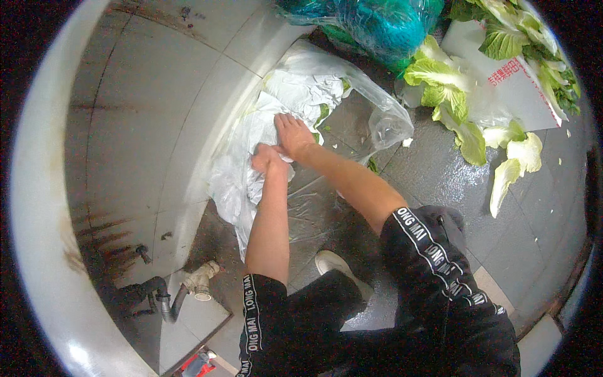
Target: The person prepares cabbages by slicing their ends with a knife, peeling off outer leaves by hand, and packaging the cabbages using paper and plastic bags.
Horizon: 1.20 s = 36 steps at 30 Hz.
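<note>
Crumpled white paper (302,89) lies in a large clear plastic bag (351,66) on the wet floor, against the tiled wall. Bits of green leaf (324,113) show along the paper's right edge. My left hand (269,158) is curled on the lower part of the paper, its fingertips tucked out of sight, and it seems to grip a fold. Just above it, my right hand (294,135) lies flat on the paper with its fingers stretched out. Both hands are close together, near the thumbs. The bag's loose mouth spreads to the right over the floor tiles.
Pale cabbage leaves (464,134) are strewn on the floor at right, by a white printed foam or plastic sheet (494,89). Blue-green netting in clear plastic (386,28) stands at the top. Drain pipes (165,297) stick out at lower left. My shoe (337,264) is below the bag.
</note>
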### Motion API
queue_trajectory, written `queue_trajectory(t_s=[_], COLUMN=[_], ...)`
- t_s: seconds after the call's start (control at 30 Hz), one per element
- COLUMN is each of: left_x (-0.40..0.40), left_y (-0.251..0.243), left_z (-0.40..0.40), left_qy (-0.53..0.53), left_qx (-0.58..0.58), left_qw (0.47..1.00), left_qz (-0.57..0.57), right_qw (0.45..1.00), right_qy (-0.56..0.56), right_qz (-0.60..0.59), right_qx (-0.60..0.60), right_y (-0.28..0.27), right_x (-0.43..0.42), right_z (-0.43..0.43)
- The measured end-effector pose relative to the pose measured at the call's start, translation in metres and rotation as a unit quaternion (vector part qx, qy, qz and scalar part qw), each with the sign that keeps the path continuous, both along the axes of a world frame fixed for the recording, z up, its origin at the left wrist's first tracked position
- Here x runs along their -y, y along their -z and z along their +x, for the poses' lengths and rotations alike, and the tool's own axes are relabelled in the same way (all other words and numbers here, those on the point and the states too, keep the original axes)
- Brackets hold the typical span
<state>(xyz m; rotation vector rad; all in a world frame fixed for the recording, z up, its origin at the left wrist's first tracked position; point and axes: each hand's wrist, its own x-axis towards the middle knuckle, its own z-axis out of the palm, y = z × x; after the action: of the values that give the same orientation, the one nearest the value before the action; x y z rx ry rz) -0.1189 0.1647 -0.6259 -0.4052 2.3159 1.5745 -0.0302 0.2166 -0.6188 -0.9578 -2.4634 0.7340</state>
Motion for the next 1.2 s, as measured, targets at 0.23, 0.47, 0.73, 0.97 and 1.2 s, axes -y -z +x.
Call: queue_trajectory(t_s=[0.23,0.47,0.73,0.97,1.2], left_x=[0.011,0.040,0.056,0.031,0.063], left_y=[-0.046,-0.032,-0.021,-0.029,-0.030], left_z=[0.024,0.006,-0.020,0.009,0.003], left_qy=[0.013,0.137,0.108,0.065,0.102], left_qx=[0.039,0.136,0.134,0.134,0.137], left_qw=[0.988,0.950,0.954,0.964,0.972], left_qz=[0.146,0.247,0.247,0.220,0.164], right_qw=[0.998,0.996,0.998,0.995,0.998], right_qy=[0.007,0.057,0.014,-0.042,0.030], right_qz=[-0.066,-0.054,-0.050,-0.081,0.004], right_qx=[0.022,0.038,0.039,0.048,0.055], right_y=[-0.010,-0.012,-0.014,-0.006,0.000], right_x=[0.000,0.004,0.020,-0.017,0.031], right_z=[-0.009,-0.012,-0.012,0.002,0.002])
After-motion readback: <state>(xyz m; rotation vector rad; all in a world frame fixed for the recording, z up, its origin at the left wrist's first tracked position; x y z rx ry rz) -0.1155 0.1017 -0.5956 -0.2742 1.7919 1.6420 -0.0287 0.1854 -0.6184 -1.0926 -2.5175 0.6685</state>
